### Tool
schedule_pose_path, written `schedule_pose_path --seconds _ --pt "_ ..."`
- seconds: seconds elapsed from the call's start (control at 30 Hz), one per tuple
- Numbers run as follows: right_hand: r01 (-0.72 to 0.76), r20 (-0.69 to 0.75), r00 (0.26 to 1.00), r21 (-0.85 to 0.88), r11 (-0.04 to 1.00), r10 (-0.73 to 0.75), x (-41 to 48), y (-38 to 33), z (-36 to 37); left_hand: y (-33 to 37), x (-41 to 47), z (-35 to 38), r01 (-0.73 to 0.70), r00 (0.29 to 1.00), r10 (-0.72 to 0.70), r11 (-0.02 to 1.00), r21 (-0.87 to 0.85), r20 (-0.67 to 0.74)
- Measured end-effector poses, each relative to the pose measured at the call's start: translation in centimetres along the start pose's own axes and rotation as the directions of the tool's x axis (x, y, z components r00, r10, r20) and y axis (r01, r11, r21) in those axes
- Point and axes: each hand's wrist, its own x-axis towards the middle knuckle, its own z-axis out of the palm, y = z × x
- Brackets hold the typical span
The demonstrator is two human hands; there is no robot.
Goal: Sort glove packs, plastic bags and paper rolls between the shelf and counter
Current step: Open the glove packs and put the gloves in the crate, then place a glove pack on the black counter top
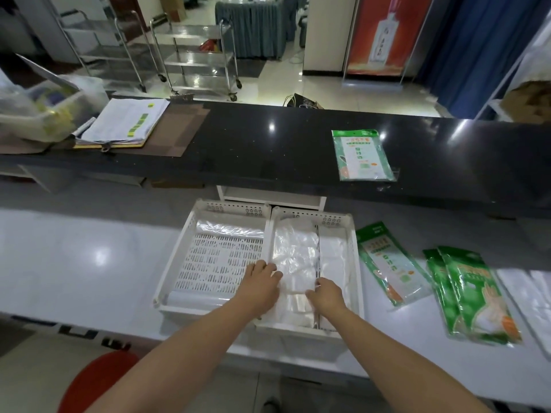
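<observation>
Left hand (pixel 262 283) rests flat, right hand (pixel 326 295) with grip clamped on plastic bags (pixel 293 254) in white tray (pixel 356 263) (glove packs (pixel 477 293) just beside).

A clipboard (pixel 125 123) full of papers lies next to a clear box (pixel 38 111) on the far left. Behind them stand two shiny metal carts (pixel 199 59), a red poster (pixel 384 34) and a blue curtain (pixel 477 49)

Left forearm (pixel 190 347): bare, reaching forward from lower left, angled rightward.
Left hand (pixel 264 283): palm down, fingers straight and close together, pressed flat.
Right forearm (pixel 396 350): bare, reaching forward from lower right, angled leftward.
Right hand (pixel 326 295): palm down, fingers curled, pinching edge of clear plastic bag (pixel 293 257).
Spacing: hands near, not touching.
</observation>
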Motion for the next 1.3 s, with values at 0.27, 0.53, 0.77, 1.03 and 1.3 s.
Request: schedule_pose_path --seconds 0.27,0.53,0.77,1.03,1.3 --pt "0.093 0.030 0.996 -0.174 0.980 -0.089 0.2 0.5 -0.4 1.4 0.5 -0.3 -0.087 0.983 0.084 0.996 0.012 0.166" --pt "0.113 -0.107 0.986 -0.148 0.983 -0.129 0.5 1.0 -3.3 2.7 2.2 -1.0 -0.063 0.995 0.064 0.998 -0.015 0.073" --pt "0.113 -0.281 0.952 -0.041 0.993 -0.120 1.0 3.2 -8.9 7.4 6.1 -3.2 -0.133 0.990 0.133 0.991 0.006 -0.045" --pt "0.067 -0.308 0.949 -0.022 0.997 -0.071 2.5 10.5 -17.3 17.1 10.3 -5.3 -0.148 0.981 0.156 0.986 0.078 -0.114" --pt "0.070 -0.183 0.979 -0.133 0.989 -0.094 5.7 17.6 -24.1 26.3 13.3 -3.5 0.044 0.999 -0.043 0.979 -0.198 0.014"
